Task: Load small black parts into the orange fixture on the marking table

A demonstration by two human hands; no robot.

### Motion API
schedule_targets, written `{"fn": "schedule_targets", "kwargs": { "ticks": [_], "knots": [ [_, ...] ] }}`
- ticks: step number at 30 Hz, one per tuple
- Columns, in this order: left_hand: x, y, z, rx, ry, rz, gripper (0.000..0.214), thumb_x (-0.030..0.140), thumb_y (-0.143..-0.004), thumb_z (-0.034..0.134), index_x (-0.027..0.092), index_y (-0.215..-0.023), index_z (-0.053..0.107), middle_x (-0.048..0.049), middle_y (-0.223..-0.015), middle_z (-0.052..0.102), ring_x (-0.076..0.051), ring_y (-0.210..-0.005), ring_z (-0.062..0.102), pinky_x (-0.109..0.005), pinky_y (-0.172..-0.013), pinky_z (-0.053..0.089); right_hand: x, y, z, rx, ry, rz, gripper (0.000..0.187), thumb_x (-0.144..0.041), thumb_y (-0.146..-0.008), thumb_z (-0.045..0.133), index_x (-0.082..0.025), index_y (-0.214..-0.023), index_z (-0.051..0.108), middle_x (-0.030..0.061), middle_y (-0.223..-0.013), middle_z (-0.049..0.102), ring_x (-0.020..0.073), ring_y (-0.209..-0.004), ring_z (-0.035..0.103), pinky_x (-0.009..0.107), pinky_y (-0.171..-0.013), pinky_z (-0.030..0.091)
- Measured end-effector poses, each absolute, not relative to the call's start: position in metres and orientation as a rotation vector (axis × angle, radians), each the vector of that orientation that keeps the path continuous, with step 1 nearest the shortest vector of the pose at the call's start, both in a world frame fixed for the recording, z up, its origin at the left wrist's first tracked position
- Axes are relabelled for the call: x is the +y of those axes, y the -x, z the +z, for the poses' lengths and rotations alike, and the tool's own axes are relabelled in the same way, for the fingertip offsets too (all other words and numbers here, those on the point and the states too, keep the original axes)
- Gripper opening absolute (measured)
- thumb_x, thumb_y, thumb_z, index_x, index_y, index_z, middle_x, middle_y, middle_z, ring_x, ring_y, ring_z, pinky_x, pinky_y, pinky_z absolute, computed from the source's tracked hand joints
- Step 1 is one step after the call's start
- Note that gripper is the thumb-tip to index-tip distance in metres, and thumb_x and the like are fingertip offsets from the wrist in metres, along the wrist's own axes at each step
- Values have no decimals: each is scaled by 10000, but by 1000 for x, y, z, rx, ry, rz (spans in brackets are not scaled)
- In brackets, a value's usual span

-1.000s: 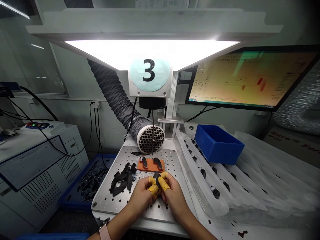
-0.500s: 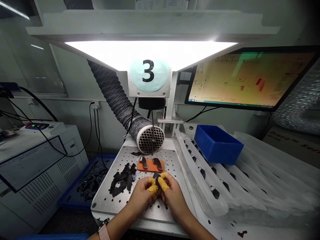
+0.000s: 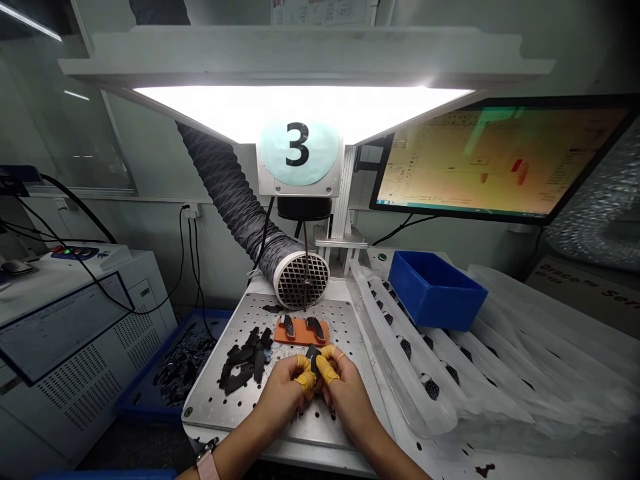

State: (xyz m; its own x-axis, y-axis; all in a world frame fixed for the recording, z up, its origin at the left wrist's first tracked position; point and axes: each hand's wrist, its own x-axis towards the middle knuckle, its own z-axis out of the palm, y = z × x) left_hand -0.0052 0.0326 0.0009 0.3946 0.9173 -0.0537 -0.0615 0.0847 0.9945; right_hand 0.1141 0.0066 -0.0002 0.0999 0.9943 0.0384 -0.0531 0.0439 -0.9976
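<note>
Above the perforated metal plate (image 3: 345, 327), both hands meet around a small black part (image 3: 313, 355). My left hand (image 3: 293, 380) pinches it from the left, and my right hand (image 3: 340, 375) grips it from the right. Yellow covers wrap several fingertips, which hide the part's lower end. Just beyond the hands lies an orange fixture block (image 3: 300, 337) with two dark curved pieces (image 3: 315, 327) on it. A pile of flat black pieces (image 3: 243, 367) rests on the plate to the left of my hands.
A ribbed duct's grille (image 3: 302, 280) faces the plate from behind. To the right, a blue bin (image 3: 437, 293) stands on translucent plastic trays (image 3: 400, 373) holding dark pieces. A low blue crate (image 3: 150, 407) with scraps sits at left. The bright lamp (image 3: 300, 110) hangs overhead.
The whole view has shifted down very slightly. Both hands keep their hold on the black part, with hardly any visible movement.
</note>
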Motion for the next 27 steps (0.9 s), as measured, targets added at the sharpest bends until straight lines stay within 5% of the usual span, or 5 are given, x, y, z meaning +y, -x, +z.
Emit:
{"fn": "schedule_targets", "kwargs": {
  "ticks": [27],
  "knots": [
    [35,4,-5,877,-1273,902,81,231,-605,511,162,-574,483,37,-442,499,-45,-315,362,-166,-321,241,8,-114,-1,-1105,1195,1140,113,-288,-800,513,-198,-774,451,-78,-531,428,48,-377,306,183,-354,203]
  ]
}}
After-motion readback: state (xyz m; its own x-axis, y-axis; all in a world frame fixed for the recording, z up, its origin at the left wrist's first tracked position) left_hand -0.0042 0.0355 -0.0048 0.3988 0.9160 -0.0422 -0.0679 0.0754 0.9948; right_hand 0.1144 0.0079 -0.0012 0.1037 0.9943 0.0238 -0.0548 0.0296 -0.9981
